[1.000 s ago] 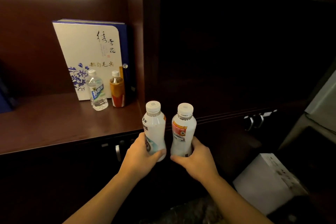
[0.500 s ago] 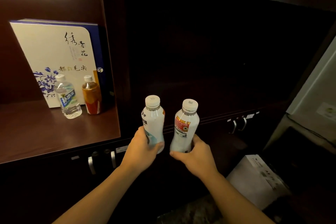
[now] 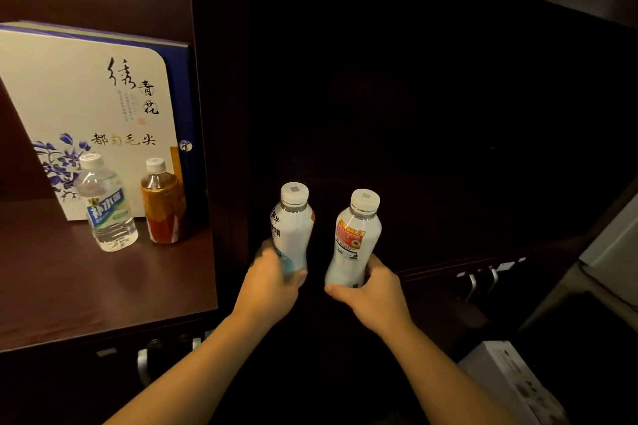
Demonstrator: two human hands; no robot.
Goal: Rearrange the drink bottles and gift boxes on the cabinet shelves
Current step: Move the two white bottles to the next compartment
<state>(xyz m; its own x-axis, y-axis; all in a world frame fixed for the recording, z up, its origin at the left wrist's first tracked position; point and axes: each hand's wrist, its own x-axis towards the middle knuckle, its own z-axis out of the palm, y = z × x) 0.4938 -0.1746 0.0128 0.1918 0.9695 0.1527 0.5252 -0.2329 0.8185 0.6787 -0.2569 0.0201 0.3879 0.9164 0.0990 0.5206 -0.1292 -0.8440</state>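
Your left hand has its grip clamped round the lower part of a white bottle with dark lettering, held upright. Your right hand has its grip clamped round the base of a second white bottle with an orange label, tilted slightly to the right. The two bottles are near each other but apart, both raised in front of the dark right compartment of the cabinet, whose inside is too dark to make out.

In the left compartment, a white gift box with blue flowers and black calligraphy stands leaning at the back of the shelf, near its right edge. In front of it stand a clear water bottle with a blue label and, just beside it on the right, an amber tea bottle; both are upright.

A white carton lies low at the right, below the cabinet.
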